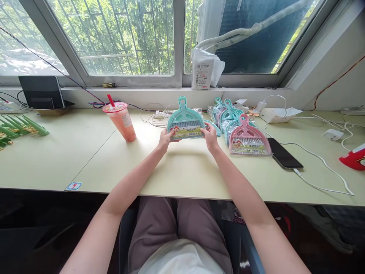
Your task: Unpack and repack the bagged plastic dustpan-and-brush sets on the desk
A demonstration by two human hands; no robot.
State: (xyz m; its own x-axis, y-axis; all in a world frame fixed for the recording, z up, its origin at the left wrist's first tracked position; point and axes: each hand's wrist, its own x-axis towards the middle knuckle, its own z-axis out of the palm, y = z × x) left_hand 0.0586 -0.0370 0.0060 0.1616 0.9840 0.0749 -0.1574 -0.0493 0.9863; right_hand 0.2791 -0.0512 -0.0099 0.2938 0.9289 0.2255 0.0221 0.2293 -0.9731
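A teal mini dustpan and brush set (186,116) is held upright above the table, its handle pointing up and a printed label across its lower front. My left hand (165,139) grips its lower left corner, thumb on the front. At the lower right corner my right hand (210,136) pinches it the same way, fingers partly hidden behind. Just right of it stands a row of wrapped teal dustpan sets (228,114). A pink dustpan set (248,139) in clear wrapping is at the front of that row. Part of another teal piece shows behind my right hand.
A drink cup (121,120) with a red straw stands left. A black phone (285,154) on a white cable lies right, near a red object (353,156). A tablet (42,92), green items (23,125), loose cables and a white package (203,70) are also around.
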